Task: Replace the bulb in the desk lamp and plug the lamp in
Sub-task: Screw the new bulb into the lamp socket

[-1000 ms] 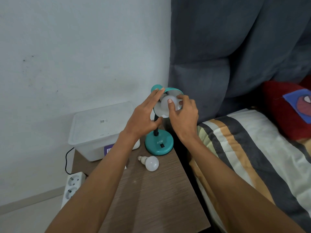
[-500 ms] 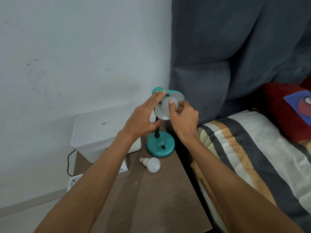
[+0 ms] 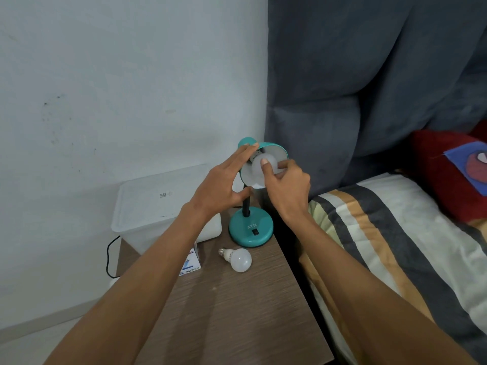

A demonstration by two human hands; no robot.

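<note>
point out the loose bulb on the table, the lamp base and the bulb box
loose bulb [image 3: 240, 260]: head view, on its white globe
lamp base [image 3: 250, 227]: head view, top of the teal disc
bulb box [image 3: 191, 264]: head view, its printed front face

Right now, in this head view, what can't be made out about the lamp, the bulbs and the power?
- Socket and base of the bulb in the shade: hidden by the right hand; how far it is seated is unclear.
- Lamp plug: not visible; the black cord drops behind the table.
- Carton: mostly hidden by the left forearm.
- Print on the spare bulb: too small.
</note>
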